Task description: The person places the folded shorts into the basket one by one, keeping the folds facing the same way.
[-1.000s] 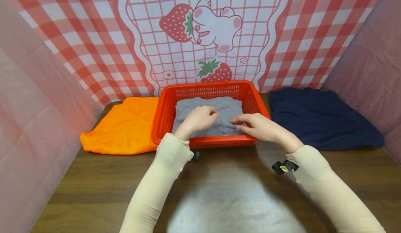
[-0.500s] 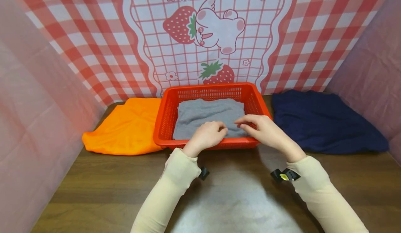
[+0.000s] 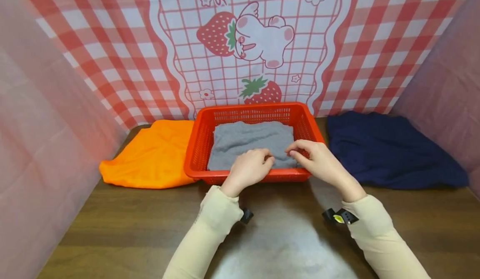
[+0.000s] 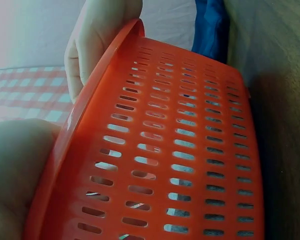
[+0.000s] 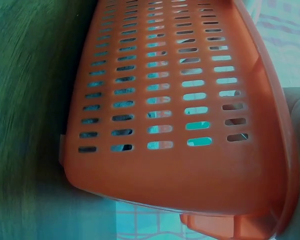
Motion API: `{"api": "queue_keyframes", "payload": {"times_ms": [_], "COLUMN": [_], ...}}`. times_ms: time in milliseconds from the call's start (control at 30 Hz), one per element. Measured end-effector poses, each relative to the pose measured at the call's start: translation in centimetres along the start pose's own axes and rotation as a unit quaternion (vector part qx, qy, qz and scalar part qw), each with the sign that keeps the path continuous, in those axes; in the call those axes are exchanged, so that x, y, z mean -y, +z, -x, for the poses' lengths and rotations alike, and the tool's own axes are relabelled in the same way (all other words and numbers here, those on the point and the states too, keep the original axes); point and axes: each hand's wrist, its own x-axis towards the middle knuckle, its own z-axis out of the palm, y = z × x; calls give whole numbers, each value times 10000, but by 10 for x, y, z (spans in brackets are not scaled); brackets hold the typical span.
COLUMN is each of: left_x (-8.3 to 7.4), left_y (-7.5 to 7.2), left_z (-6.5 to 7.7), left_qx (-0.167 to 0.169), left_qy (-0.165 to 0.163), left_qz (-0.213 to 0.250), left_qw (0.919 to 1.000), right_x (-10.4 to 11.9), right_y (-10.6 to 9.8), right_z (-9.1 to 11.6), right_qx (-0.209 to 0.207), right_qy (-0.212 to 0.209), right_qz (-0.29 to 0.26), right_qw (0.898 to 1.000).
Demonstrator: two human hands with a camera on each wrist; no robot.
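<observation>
A folded grey cloth lies in a red plastic basket with slotted walls. My left hand reaches over the front rim near the middle, its fingers loosely bent above the cloth. Farther right, my right hand also crosses the rim, with bent fingers close to the cloth's front right part. No grip on the cloth is visible. In the left wrist view, the basket's front wall covers most of what lies inside, and the right hand hangs over the rim. In the right wrist view the fingertips are hidden.
An orange cloth lies left of the basket, touching its side. To the right is a dark blue cloth. The wooden table runs in front, and a red-and-white checked curtain hangs behind.
My left hand has drawn back towards the front rim and to the right, nearer my right hand. The right hand has shifted slightly, with its fingers bent a little more. The view has tilted slightly.
</observation>
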Motion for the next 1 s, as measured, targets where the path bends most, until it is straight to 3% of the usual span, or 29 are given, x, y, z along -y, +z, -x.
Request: {"api": "queue_keyframes", "payload": {"times_ms": [567,1000], "left_x": [7,-6], "left_y": [0,6], "left_z": [9,7], "left_qx": [-768,-1354], "left_qy": [372,991], "left_qz": [-480,-702], "left_qw": [9952,9833], "right_x": [2,-5], "right_y": [0,-22], "right_z": [6,16], "right_qx": [74,-113], "right_qy": [197,514], "right_qz": [-189,-178], "right_qw": [9996,9985]}}
